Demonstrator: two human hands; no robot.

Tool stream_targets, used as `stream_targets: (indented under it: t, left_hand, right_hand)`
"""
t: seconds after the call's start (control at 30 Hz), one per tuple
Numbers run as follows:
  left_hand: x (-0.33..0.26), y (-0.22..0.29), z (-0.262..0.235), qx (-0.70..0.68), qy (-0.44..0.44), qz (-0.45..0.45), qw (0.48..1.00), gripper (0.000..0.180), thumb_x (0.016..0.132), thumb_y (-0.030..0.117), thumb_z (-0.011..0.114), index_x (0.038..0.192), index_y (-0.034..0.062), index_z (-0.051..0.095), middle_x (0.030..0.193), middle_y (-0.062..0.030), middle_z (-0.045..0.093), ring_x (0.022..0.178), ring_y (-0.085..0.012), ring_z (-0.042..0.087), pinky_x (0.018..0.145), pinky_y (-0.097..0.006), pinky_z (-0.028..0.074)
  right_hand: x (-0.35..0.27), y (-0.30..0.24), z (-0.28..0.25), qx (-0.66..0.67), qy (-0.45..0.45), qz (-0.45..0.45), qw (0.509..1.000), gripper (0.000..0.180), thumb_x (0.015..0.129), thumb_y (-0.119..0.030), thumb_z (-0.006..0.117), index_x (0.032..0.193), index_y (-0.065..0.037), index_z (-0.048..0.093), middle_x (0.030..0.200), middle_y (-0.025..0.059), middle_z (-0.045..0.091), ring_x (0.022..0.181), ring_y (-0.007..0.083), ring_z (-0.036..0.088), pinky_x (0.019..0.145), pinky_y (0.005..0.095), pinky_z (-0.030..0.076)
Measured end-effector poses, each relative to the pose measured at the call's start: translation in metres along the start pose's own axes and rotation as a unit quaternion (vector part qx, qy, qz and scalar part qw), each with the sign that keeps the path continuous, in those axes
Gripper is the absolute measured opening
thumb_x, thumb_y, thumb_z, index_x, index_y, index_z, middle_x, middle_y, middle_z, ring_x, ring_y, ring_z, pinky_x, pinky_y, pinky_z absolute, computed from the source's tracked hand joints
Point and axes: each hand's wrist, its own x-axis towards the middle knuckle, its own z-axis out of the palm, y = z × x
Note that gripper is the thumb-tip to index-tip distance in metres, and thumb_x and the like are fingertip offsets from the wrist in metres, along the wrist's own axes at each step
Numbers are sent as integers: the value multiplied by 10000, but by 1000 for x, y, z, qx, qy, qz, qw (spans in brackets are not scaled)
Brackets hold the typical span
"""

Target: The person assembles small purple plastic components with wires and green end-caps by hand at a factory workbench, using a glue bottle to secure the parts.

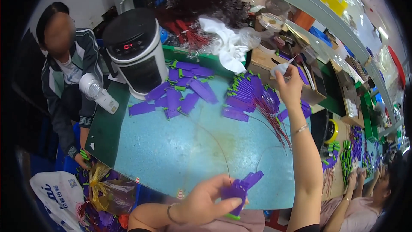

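Note:
Low in front of me, my left hand [206, 202] grips a flat purple plastic piece [235, 195] with a green end and a thin wire trailing from it. My right hand [290, 85] is raised at the far right of the table, fingers pinched on a small white pointed thing [281, 68] whose kind I cannot make out. Just left of that hand lies a fanned row of purple pieces [244, 94] with green ends and dark red wires [274, 122]. Farther left, more purple pieces [174, 99] lie in a loose heap.
A black-and-white appliance [136, 53] with a lit display stands at the back left, beside a clear bottle [99, 93]. White cloth [225, 45] and a cardboard box [266, 66] line the back. One person [68, 68] sits at left; another [356, 206] works at right.

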Motion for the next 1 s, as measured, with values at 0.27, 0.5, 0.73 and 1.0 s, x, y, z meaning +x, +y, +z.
stream_targets:
  t: [0.27, 0.5, 0.73, 1.0]
  left_hand:
    - [-9, 26, -24, -78, -31, -27, 996, 184, 925, 144, 609, 1099, 161, 551, 1084, 24, 598, 1047, -169, 552, 990, -375, 403]
    - [36, 26, -64, 41, 117, 63, 990, 250, 915, 53, 595, 1134, -19, 497, 1025, -126, 654, 969, -177, 629, 887, -345, 506]
    - [76, 25, -128, 20, 237, 195, 952, 248, 921, 50, 588, 1155, -4, 527, 1035, -114, 663, 927, -173, 640, 868, -321, 510]
    - [72, 38, -153, -96, 308, 230, 918, 356, 908, 60, 638, 1220, -41, 499, 1084, -76, 633, 961, -121, 615, 841, -253, 493]
  right_hand:
    - [31, 9, 42, -160, 95, 1, 982, 394, 819, -241, 726, 1140, -53, 597, 976, 138, 672, 924, 329, 618, 815, 438, 452]
    - [49, -105, 99, -60, -6, -250, 966, 234, 796, -250, 734, 965, -109, 653, 1045, 63, 619, 1057, 274, 545, 879, 409, 382]
    - [84, -123, 143, -154, -52, -175, 971, 203, 795, -256, 732, 919, -102, 687, 1041, 72, 628, 1035, 278, 556, 880, 417, 396]
    - [-24, -177, 63, 276, -202, -3, 940, 155, 876, -109, 690, 914, 18, 611, 784, 39, 621, 737, 106, 552, 710, 255, 459]
